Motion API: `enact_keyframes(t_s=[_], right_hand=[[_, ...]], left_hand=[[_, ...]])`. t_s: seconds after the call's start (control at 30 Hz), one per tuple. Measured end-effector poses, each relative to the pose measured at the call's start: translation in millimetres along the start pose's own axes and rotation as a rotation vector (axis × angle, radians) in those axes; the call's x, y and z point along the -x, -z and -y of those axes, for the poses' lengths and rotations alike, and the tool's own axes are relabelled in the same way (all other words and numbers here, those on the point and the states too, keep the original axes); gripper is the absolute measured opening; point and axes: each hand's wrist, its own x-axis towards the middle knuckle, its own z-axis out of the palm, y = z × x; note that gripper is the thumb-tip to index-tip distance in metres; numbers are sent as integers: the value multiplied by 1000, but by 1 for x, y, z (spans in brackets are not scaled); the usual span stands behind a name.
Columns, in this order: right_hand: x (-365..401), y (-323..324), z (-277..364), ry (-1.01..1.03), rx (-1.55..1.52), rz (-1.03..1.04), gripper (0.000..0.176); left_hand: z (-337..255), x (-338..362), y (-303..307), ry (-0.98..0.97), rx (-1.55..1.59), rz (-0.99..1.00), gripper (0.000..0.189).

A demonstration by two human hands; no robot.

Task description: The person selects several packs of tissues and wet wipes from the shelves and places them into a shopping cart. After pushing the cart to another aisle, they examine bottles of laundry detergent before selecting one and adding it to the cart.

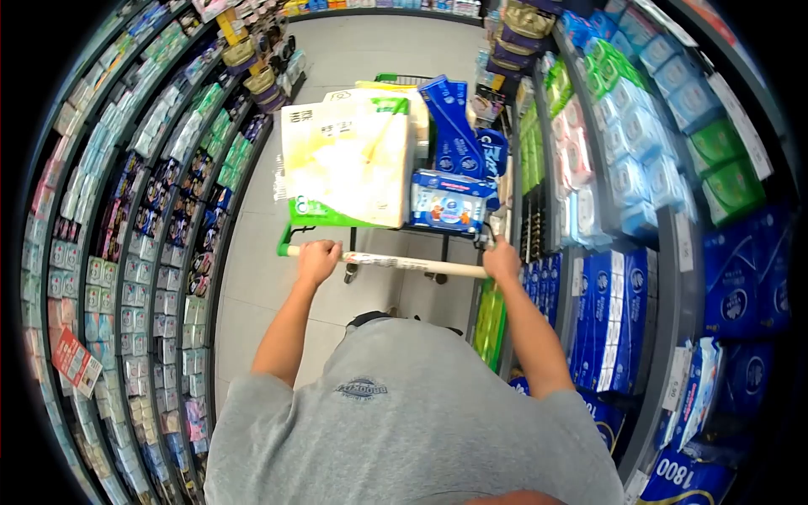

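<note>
Both of my hands grip the pale handle bar (412, 263) of a shopping cart (285, 240) with green end fittings. My left hand (320, 263) is wrapped round the bar near its left end, and my right hand (502, 259) holds it near the right end. Stacked on the cart is a large white, yellow and green pack (347, 160). To its right a blue pack (454, 126) leans upright, above a blue-and-white pack with bear pictures (449, 204). What lies deeper in the cart is hidden.
Left of me runs a long shelf (151, 244) of small packets, with a red-and-white sign (77, 362) sticking out. On the right, a shelf holds wipes packs (637, 126) and blue tissue packs (600, 295). Tiled floor (370, 46) stretches ahead between them to a far shelf (383, 7).
</note>
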Motion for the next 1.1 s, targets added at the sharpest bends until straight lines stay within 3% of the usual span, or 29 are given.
enact_keyframes(t_s=[0.1,0.17,0.23,0.3,0.37,0.4,0.47,0.5,0.57,0.67,0.77,0.93,1.1], right_hand=[[-37,-9,13,-64,210,53,33],[-47,-14,18,-84,193,53,32],[-48,-5,32,-149,119,68,34],[-47,-6,31,-166,85,77,34],[-50,-4,43,-175,98,81,34],[-57,-7,42,-177,101,88,36],[-63,-9,46,-174,57,80,37],[-65,-14,25,-169,26,81,37],[-75,-17,26,-116,39,71,37],[-77,-11,37,-116,84,68,35],[-71,-2,42,-138,98,92,33],[-85,-8,48,-166,122,66,35],[-95,-9,47,-146,84,40,38]], left_hand=[[7,-8,3,-26,95,-48,30],[25,-11,5,-70,123,-102,25],[56,-13,11,-125,144,-398,12],[81,-10,28,-149,88,-473,12],[104,-24,43,-115,-106,-697,27],[109,-32,45,-104,-108,-691,27],[114,-55,48,400,209,-165,44],[105,-56,37,401,201,-168,44],[106,-80,24,518,43,90,44],[81,-91,45,609,6,211,39],[97,-103,29,641,48,307,38],[130,-129,8,610,164,302,38],[107,-143,29,649,34,304,42]])
